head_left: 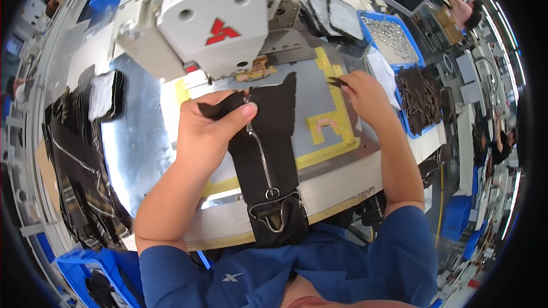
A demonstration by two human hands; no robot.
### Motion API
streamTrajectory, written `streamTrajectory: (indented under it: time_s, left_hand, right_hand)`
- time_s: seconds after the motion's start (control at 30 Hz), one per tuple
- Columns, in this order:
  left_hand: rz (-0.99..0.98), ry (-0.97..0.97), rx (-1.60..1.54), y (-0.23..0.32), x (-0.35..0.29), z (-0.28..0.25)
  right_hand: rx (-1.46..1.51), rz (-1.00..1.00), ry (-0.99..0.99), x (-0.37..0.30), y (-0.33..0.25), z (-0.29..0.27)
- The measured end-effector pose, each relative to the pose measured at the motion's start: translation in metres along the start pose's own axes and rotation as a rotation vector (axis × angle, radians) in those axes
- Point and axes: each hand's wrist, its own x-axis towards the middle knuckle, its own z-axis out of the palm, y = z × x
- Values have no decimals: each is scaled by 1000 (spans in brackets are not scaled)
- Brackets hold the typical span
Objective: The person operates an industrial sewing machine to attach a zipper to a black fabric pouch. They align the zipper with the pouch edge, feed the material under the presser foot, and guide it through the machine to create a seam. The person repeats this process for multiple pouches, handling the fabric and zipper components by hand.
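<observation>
My left hand (208,128) pinches the upper part of a black fabric piece (274,108), thumb on top. A silver zipper or chain (262,157) runs down its middle to a metal ring (272,193). The lower end of the fabric hangs over the table's near edge towards my lap. Off to the right, my right hand (363,94) is closed on a small dark pointed piece (337,82), too small to name, above yellow tape on the metal work plate (311,88).
A white sewing machine head (214,17) overhangs the plate. Blue trays of metal rings (391,37) and dark strips (419,94) stand right. Black-and-white pads (342,14) lie behind. Stacked fabric pieces (77,159) hang at left, above a blue crate (103,271).
</observation>
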Motion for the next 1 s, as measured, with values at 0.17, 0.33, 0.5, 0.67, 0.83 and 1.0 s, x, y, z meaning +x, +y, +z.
streamTrajectory:
  time_s: [0.17,0.33,0.5,0.67,0.83,1.0]
  left_hand:
    - [15,-17,-72,6,-4,6]
    - [26,-12,-74,5,-8,3]
    - [6,-6,-80,9,-11,2]
    - [29,-51,-113,10,-18,3]
    - [55,-62,-216,8,-22,8]
    - [69,-95,-152,10,-22,4]
  right_hand:
    - [139,33,170,5,-21,-7]
    - [731,-212,351,-3,-125,-85]
    - [580,-481,313,-8,-166,-76]
    - [405,-545,474,-8,-167,-48]
    - [396,-592,495,-5,-167,-45]
    - [376,-648,543,2,-164,-43]
